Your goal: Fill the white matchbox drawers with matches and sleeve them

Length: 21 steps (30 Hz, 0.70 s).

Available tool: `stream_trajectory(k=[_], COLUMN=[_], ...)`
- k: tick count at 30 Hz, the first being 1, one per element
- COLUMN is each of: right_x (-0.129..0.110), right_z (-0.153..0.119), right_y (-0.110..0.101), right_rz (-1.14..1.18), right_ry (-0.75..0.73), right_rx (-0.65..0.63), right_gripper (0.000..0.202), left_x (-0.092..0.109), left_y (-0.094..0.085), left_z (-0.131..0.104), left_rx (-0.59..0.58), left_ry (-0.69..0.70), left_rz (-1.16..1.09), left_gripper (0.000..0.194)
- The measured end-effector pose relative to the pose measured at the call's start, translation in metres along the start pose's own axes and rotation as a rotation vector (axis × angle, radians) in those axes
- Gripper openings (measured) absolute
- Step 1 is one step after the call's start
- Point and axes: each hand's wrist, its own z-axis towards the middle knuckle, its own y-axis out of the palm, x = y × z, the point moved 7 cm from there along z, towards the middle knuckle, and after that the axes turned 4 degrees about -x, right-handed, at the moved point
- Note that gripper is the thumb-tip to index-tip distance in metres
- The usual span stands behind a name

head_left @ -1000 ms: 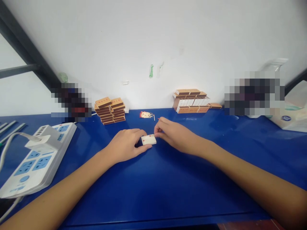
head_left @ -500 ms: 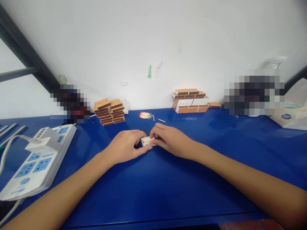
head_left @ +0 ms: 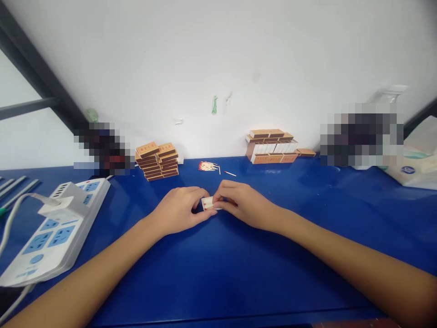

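A small white matchbox tray (head_left: 206,202) with a few red-tipped matches inside lies on the blue table. My left hand (head_left: 179,209) grips it between the thumb at the near side and the fingers at the far side. Over the tray's right part, my right hand (head_left: 246,204) has its thumb and fingertips pinched together, reaching into it; whatever is between them is hidden. Behind the hands is a pile of matches (head_left: 207,166) with red heads to the left. One loose match (head_left: 230,173) lies to the right of that pile.
Matchboxes stand stacked at the back left (head_left: 159,164) and against the wall at the back right (head_left: 271,148), with one matchbox (head_left: 306,152) lying beside the right stack. A white power strip (head_left: 90,209) with a plugged-in adapter and cable occupies the left. A plastic pack (head_left: 423,171) sits far right.
My right hand's fingertips have drawn closer together over the tray and dipped slightly. My left hand keeps its hold. The whole view has shifted a little.
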Motion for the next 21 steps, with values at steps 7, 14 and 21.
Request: stream_trajectory(k=[7, 14, 21], right_x=[0.009, 0.051, 0.042], right_z=[-0.002, -0.005, -0.004], right_y=[-0.029, -0.069, -0.03], right_rz=[-0.173, -0.184, -0.037], right_ry=[-0.037, 0.123, 0.139], right_rx=[0.014, -0.078, -0.219], right_gripper=[0.025, 0.021, 0.021], left_x=[-0.001, 0.0, -0.002], left_y=[-0.003, -0.005, -0.003], left_z=[0.0, 0.0, 0.001], left_rx=[0.005, 0.021, 0.013], left_ry=[-0.027, -0.009, -0.031], left_rz=[-0.003, 0.02, 0.02], left_gripper=[0.031, 0.03, 0.033])
